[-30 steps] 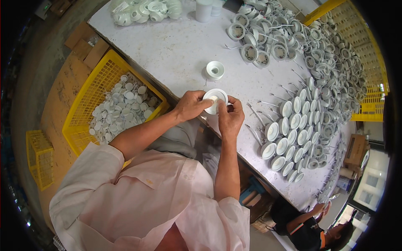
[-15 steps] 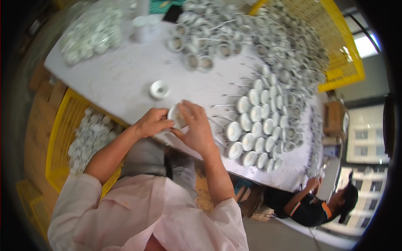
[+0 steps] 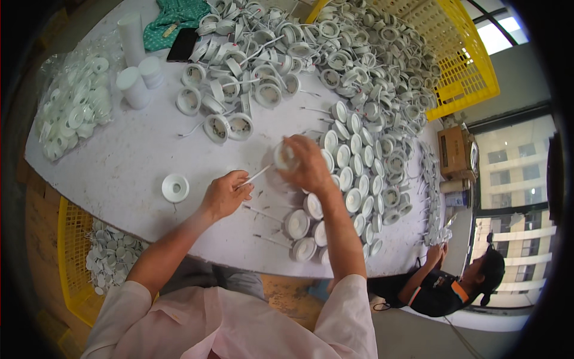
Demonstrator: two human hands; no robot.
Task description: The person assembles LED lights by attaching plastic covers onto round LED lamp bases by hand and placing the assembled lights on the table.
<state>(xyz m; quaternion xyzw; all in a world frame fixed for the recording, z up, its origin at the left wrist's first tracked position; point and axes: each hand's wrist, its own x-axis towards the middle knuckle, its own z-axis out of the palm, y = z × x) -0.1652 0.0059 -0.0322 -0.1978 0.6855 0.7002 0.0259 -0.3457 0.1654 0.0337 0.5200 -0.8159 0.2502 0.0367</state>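
My right hand [image 3: 310, 166] grips a round white downlight [image 3: 283, 157] by its rim, above the table beside the near-left side of the laid-out rows. The fingers cover part of the light and are slightly blurred. From it a thin white cable [image 3: 259, 174] runs down to my left hand [image 3: 225, 195], whose thumb and fingers pinch its end. Left of that hand a single white ring-shaped part [image 3: 175, 188] with a hole in its middle lies alone. Several finished-looking white downlights [image 3: 354, 199] stand tilted in close rows under and beyond my right forearm, cables pointing left.
Heaped downlight housings [image 3: 371, 66] cover the table's far side, by a yellow crate [image 3: 463, 66]. Far left are a bag of white rings [image 3: 75, 113], white disc stacks [image 3: 133, 87] and a black phone [image 3: 183, 45]. Another yellow crate [image 3: 70, 257] sits lower left; a co-worker [image 3: 445, 290] works at right.
Both hands held the light together near the table edge; now they are apart. My right hand carried it up toward the rows, and my left hand shifted to its cable. The view has shifted too.
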